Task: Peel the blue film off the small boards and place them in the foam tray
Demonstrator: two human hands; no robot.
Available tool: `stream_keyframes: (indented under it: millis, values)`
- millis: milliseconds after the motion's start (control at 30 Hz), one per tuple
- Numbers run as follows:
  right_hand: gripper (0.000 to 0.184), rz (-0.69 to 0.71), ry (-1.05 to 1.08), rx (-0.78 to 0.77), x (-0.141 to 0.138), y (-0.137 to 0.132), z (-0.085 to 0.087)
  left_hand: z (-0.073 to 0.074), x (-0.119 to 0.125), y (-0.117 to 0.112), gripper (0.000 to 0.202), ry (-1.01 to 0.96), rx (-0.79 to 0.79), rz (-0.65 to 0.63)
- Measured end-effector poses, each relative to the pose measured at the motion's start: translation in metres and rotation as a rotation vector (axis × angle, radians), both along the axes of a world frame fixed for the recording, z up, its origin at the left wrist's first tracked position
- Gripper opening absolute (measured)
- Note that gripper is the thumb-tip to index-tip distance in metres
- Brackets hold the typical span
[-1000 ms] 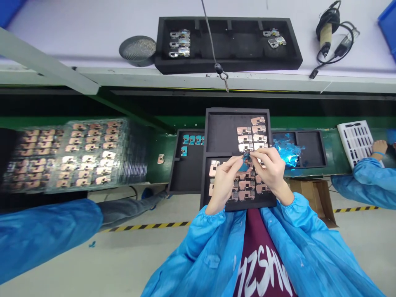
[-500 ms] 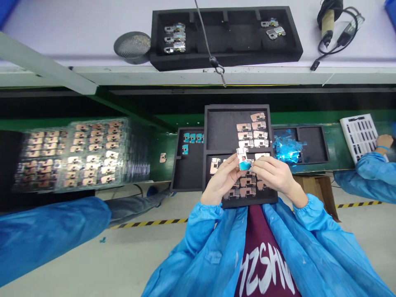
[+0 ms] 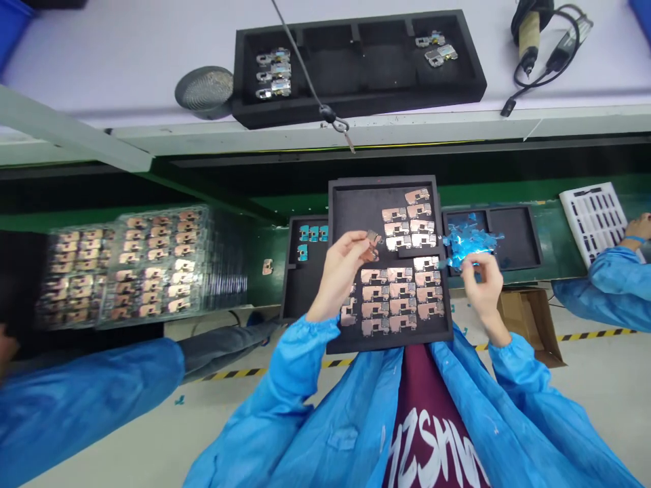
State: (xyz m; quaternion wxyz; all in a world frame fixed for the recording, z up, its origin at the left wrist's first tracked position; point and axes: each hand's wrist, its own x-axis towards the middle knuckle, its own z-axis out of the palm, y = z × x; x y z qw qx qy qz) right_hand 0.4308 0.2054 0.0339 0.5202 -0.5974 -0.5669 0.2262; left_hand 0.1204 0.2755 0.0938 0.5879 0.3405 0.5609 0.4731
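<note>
My left hand (image 3: pixel 340 270) pinches a copper-coloured, notched metal plate (image 3: pixel 375 253) over the black foam tray (image 3: pixel 350 203). Its face shows no blue film. My right hand (image 3: pixel 483 283) is closed, fingertips together, at the near edge of a heap of blue film pieces (image 3: pixel 470 238). A bit of blue film (image 3: pixel 443 263) shows by its fingertips, partly blending with the heap. Rows of similar copper-coloured plates (image 3: pixel 402 291) lie in both the far and near compartments of the tray.
Left of it, a lower black tray (image 3: pixel 305 285) holds several blue-covered plates (image 3: pixel 314 234). Farther left stand stacked clear trays of plates (image 3: pixel 157 264) and a loose plate (image 3: pixel 267 266). A co-worker's hand (image 3: pixel 638 229) touches a white slotted tray (image 3: pixel 595 220). A hook (image 3: pixel 342 125) hangs overhead.
The blue film has come off the plate. My left hand has moved left and up with the plate; my right hand has moved right to the film heap. The view has shifted slightly.
</note>
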Motion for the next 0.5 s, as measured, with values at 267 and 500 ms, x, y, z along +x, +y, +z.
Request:
stream_keyframes:
  millis: [267,500]
  values:
    - [0.024,-0.393,0.200,-0.701,0.115,0.055,-0.144,-0.049,0.034,0.141,0.016,0.576,0.240,-0.163]
    - [0.022,-0.365,0.183,-0.690,0.130,0.058,-0.191,-0.074,0.047,0.152,0.010,0.854,0.226,-0.047]
